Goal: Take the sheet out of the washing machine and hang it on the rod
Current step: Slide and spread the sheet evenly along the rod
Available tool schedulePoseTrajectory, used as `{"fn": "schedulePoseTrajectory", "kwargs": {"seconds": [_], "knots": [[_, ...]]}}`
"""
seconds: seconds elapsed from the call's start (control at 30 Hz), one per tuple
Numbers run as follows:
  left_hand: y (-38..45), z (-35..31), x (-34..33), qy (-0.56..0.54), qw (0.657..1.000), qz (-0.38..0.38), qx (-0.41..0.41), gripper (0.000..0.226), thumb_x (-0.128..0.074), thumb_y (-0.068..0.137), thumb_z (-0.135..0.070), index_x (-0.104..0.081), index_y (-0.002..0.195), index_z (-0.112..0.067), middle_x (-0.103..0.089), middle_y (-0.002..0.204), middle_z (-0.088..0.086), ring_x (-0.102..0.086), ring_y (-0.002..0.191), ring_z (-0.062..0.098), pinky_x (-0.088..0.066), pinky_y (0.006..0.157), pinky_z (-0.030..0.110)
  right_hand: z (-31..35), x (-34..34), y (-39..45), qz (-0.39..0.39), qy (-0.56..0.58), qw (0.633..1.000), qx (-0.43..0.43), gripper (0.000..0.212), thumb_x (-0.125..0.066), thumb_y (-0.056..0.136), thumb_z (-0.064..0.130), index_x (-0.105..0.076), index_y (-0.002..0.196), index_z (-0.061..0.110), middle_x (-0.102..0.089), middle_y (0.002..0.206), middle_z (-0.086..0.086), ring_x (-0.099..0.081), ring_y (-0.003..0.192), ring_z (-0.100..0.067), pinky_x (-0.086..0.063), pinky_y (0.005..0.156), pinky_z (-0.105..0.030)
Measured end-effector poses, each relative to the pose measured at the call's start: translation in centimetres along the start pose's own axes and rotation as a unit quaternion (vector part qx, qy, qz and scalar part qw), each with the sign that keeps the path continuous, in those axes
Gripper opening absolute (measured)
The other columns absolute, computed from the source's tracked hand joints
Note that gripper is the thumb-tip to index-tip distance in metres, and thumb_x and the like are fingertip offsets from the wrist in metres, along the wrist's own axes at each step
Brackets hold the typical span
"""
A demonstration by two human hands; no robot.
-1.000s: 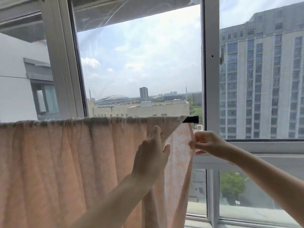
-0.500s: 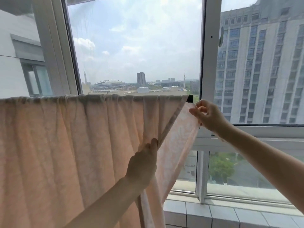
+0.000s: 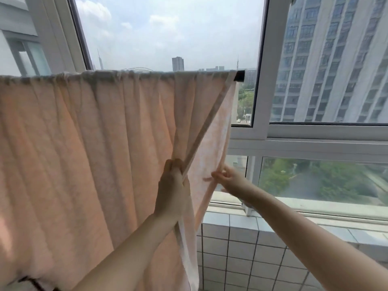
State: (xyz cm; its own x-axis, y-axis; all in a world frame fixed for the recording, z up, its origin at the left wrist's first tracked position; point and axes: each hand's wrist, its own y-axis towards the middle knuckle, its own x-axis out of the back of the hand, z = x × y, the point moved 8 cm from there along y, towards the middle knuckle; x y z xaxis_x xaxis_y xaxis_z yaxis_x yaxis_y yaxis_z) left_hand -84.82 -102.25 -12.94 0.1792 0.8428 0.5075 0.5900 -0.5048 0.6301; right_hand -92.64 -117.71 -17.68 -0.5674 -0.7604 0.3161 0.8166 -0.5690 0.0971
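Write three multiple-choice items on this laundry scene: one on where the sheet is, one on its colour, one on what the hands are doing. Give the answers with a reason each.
1. Where is the sheet?
A. Draped over the rod
B. Piled on the tiled ledge
C. Inside a washing machine

2. What colour is the sheet?
A. Dark blue
B. Pale peach-pink
C. Green

3. What are the hands doing?
A. Both hang free of the cloth
B. Only the right hand touches the cloth
C. The left hand grips the front hem and the right hand pinches the rear edge

Answers:
1 A: the cloth folds over the bar, whose dark end sticks out on the right.
2 B: the whole hanging cloth is a light peach tone.
3 C: fingers of each hand close on a separate edge of the cloth.
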Motion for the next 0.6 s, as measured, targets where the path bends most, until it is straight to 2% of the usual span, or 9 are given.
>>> {"fn": "schedulePoseTrajectory", "kwargs": {"seconds": [0.1, 0.13, 0.2, 0.23, 0.3, 0.37, 0.47, 0.53, 0.6], "knots": [[-1.0, 1.1, 0.7, -0.012, 0.998, -0.054, 0.011, 0.016, -0.059, 0.091, -0.002, -0.050, 0.102, -0.010, -0.042, 0.103, 0.001, -0.050, 0.073, 0.003, -0.052, 0.071, 0.015, -2.8, -1.3, -0.4, -0.019, 0.085, 0.996, -0.029, 0.028, -0.038, 0.103, 0.028, -0.044, 0.122, 0.009, -0.070, 0.102, -0.015, -0.069, 0.088, -0.025, -0.052, 0.089, -0.054], [-1.3, 1.7, 0.9, -0.025, 0.997, -0.063, 0.026, 0.022, -0.061, 0.090, -0.002, -0.047, 0.103, -0.013, -0.042, 0.106, 0.002, -0.050, 0.076, -0.001, -0.049, 0.068, 0.009, -3.1, -1.6, -0.6, -0.016, 0.106, 0.994, -0.021, 0.032, -0.036, 0.103, 0.035, -0.046, 0.125, 0.014, -0.068, 0.111, -0.014, -0.068, 0.091, -0.022, -0.053, 0.088, -0.053], [-2.0, 2.9, 1.1, -0.046, 0.994, -0.079, 0.059, 0.035, -0.063, 0.089, -0.003, -0.043, 0.116, -0.014, -0.042, 0.120, 0.004, -0.052, 0.089, -0.001, -0.044, 0.067, 0.000, -2.9, -2.5, -1.3, 0.011, 0.151, 0.988, 0.013, 0.039, -0.033, 0.101, 0.044, -0.049, 0.129, 0.024, -0.067, 0.117, 0.002, -0.066, 0.103, -0.010, -0.056, 0.084, -0.035], [-2.3, 3.4, 1.0, -0.050, 0.993, -0.084, 0.070, 0.043, -0.063, 0.089, -0.003, -0.040, 0.124, -0.013, -0.042, 0.127, 0.005, -0.052, 0.099, 0.001, -0.043, 0.070, -0.001, -2.9, -2.9, -1.9, 0.022, 0.156, 0.987, 0.020, 0.041, -0.035, 0.098, 0.047, -0.052, 0.127, 0.024, -0.067, 0.115, 0.009, -0.064, 0.105, -0.006, -0.055, 0.084, -0.027], [-3.0, 4.3, 0.8, -0.069, 0.990, -0.077, 0.095, 0.053, -0.061, 0.091, -0.003, -0.034, 0.136, -0.013, -0.047, 0.132, 0.003, -0.052, 0.108, 0.007, -0.046, 0.080, 0.007, -3.8, -3.5, -2.7, 0.039, 0.105, 0.994, 0.007, 0.042, -0.047, 0.092, 0.048, -0.062, 0.119, 0.019, -0.069, 0.110, 0.010, -0.065, 0.104, -0.008, -0.053, 0.087, -0.024], [-3.6, 4.7, 0.5, -0.066, 0.990, -0.066, 0.108, 0.050, -0.057, 0.093, -0.002, -0.037, 0.138, -0.011, -0.057, 0.112, 0.003, -0.058, 0.093, 0.013, -0.052, 0.077, 0.022, -5.8, -4.1, -3.0, 0.046, -0.030, 0.998, -0.021, 0.030, -0.063, 0.090, 0.037, -0.071, 0.107, 0.014, -0.072, 0.102, 0.004, -0.068, 0.094, -0.011, -0.055, 0.085, -0.030], [-4.3, 4.5, 0.1, 0.004, 0.996, -0.068, 0.050, 0.022, -0.052, 0.096, -0.007, -0.050, 0.118, -0.008, -0.057, 0.080, -0.002, -0.061, 0.070, 0.024, -0.052, 0.062, 0.036, -7.8, -4.2, -3.4, 0.024, -0.128, 0.990, -0.048, 0.019, -0.055, 0.096, 0.021, -0.073, 0.095, 0.014, -0.070, 0.096, 0.002, -0.063, 0.084, -0.009, -0.052, 0.079, -0.033], [-4.7, 4.8, -0.4, 0.019, 0.997, -0.064, 0.031, 0.011, -0.047, 0.098, -0.014, -0.051, 0.106, -0.009, -0.052, 0.066, -0.003, -0.059, 0.060, 0.031, -0.048, 0.054, 0.039, -9.0, -4.4, -3.9, 0.024, -0.087, 0.991, -0.101, 0.020, -0.043, 0.101, 0.024, -0.062, 0.100, 0.016, -0.063, 0.107, -0.002, -0.062, 0.094, -0.018, -0.057, 0.079, -0.043], [-5.2, 5.2, -0.7, 0.004, 0.998, -0.059, 0.021, 0.028, -0.039, 0.099, -0.035, -0.051, 0.101, -0.009, -0.046, 0.058, -0.005, -0.056, 0.052, 0.032, -0.041, 0.046, 0.035, -10.1, -5.0, -4.4, 0.044, 0.048, 0.984, -0.168, 0.020, -0.034, 0.104, 0.028, -0.052, 0.106, 0.018, -0.056, 0.113, -0.006, -0.062, 0.101, -0.025, -0.059, 0.073, -0.049]]}}
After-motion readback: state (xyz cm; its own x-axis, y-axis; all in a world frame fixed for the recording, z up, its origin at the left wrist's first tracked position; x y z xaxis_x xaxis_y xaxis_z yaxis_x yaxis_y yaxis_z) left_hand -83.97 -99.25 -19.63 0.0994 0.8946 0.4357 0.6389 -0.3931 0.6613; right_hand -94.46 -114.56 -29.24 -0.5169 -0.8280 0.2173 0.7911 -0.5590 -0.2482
